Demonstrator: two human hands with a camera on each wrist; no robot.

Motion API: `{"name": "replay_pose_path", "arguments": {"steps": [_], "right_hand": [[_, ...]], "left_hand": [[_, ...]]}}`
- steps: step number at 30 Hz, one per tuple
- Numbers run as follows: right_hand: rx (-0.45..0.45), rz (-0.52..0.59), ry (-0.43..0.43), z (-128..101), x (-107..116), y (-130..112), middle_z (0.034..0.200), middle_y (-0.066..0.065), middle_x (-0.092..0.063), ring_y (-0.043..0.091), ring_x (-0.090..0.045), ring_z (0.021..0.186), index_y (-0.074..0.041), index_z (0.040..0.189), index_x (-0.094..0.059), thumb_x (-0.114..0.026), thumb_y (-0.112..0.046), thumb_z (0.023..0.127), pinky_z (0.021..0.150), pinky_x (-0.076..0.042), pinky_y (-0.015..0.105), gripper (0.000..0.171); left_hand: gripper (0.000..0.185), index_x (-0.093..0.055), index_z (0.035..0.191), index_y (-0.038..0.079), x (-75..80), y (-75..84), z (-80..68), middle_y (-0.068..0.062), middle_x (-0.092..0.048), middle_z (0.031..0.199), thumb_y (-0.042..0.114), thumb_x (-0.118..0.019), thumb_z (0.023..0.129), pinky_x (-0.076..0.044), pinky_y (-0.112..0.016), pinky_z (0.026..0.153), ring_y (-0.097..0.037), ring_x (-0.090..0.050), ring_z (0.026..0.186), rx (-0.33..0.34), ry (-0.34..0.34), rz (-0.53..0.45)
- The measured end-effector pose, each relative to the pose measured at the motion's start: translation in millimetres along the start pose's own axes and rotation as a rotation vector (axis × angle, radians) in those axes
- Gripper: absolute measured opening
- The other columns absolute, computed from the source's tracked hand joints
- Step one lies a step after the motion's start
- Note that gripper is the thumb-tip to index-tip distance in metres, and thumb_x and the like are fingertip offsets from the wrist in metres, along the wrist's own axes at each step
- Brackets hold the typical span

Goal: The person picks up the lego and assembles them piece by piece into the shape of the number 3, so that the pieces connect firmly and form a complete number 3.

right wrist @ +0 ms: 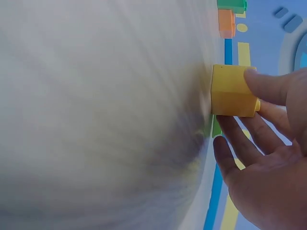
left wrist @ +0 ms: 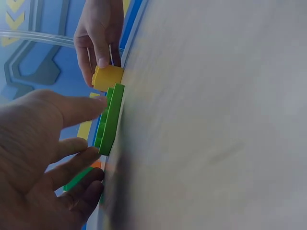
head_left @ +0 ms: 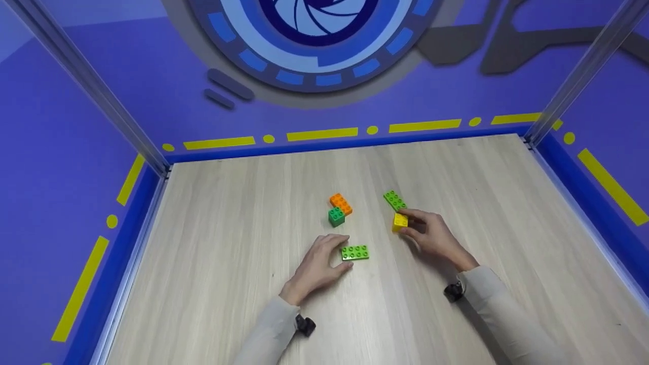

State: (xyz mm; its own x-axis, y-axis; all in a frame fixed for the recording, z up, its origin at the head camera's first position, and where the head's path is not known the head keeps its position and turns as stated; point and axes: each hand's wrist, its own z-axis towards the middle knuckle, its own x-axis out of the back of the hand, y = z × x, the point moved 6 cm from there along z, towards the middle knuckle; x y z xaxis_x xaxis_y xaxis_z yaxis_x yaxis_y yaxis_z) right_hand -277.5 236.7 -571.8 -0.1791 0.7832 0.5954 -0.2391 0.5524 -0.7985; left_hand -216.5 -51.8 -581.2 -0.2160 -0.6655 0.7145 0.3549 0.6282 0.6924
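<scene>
A yellow toy building block [head_left: 400, 222], square with studs on top, stands on the table in my right hand [head_left: 435, 234], which pinches it between thumb and fingers. My left hand [head_left: 318, 262] rests low by a flat light green building brick [head_left: 355, 252]. Its thumb and fingers are parted around the brick's left end, with a gap showing in the head view. In the left wrist view the thumb lies close to that green brick [left wrist: 110, 120]; I cannot tell if it touches. Another light green brick [head_left: 394, 200] lies just beyond the yellow block, near my right fingertips.
Farther back, a dark green block [head_left: 336, 216] stands against an orange brick [head_left: 340, 203]; whether they are joined cannot be told. Blue printed walls with metal corner posts enclose the pale wooden table [head_left: 228, 228] at the back and sides.
</scene>
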Motion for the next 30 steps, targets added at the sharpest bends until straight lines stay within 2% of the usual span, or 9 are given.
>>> {"name": "replay_pose_path", "arguments": {"steps": [6, 12, 19, 30], "right_hand": [[-0.008, 0.025, -0.006, 0.3, 0.4, -2.1, 0.140, 0.023, -0.067, 0.040, -0.068, 0.126, -0.002, 0.145, -0.064, -0.074, -0.002, 0.099, 0.106, -0.057, 0.051, 0.047], [-0.005, 0.030, -0.014, -0.6, 0.4, -7.7, 0.142, 0.020, -0.067, 0.038, -0.065, 0.131, -0.004, 0.145, -0.066, -0.073, -0.006, 0.101, 0.110, -0.054, 0.054, 0.044], [0.029, 0.085, -0.036, -1.7, -2.8, -16.2, 0.143, 0.021, -0.066, 0.041, -0.064, 0.132, -0.003, 0.145, -0.065, -0.070, 0.000, 0.101, 0.110, -0.054, 0.054, 0.044], [0.075, 0.098, -0.047, -6.0, -12.7, -30.7, 0.144, 0.018, -0.067, 0.039, -0.065, 0.132, -0.002, 0.143, -0.067, -0.070, 0.001, 0.101, 0.110, -0.055, 0.052, 0.042]], "left_hand": [[0.051, -0.067, 0.144, 0.012, -3.7, 1.5, 8.4, 0.000, -0.066, 0.137, 0.028, -0.080, 0.098, -0.049, -0.038, 0.112, -0.020, -0.056, 0.128, 0.018, -0.024, 0.042], [0.042, -0.072, 0.140, 0.015, -5.6, 2.2, 10.2, 0.002, -0.064, 0.130, 0.027, -0.078, 0.100, -0.049, -0.036, 0.108, -0.017, -0.055, 0.122, 0.015, -0.042, 0.078], [0.039, -0.073, 0.138, 0.015, -5.6, 0.1, 10.0, 0.004, -0.064, 0.125, 0.025, -0.078, 0.100, -0.049, -0.035, 0.104, -0.016, -0.054, 0.117, 0.017, -0.040, 0.055], [0.041, -0.072, 0.139, 0.016, -5.8, -4.8, 7.4, 0.004, -0.063, 0.129, 0.026, -0.078, 0.100, -0.048, -0.038, 0.109, -0.017, -0.053, 0.123, 0.047, -0.049, -0.021]]}}
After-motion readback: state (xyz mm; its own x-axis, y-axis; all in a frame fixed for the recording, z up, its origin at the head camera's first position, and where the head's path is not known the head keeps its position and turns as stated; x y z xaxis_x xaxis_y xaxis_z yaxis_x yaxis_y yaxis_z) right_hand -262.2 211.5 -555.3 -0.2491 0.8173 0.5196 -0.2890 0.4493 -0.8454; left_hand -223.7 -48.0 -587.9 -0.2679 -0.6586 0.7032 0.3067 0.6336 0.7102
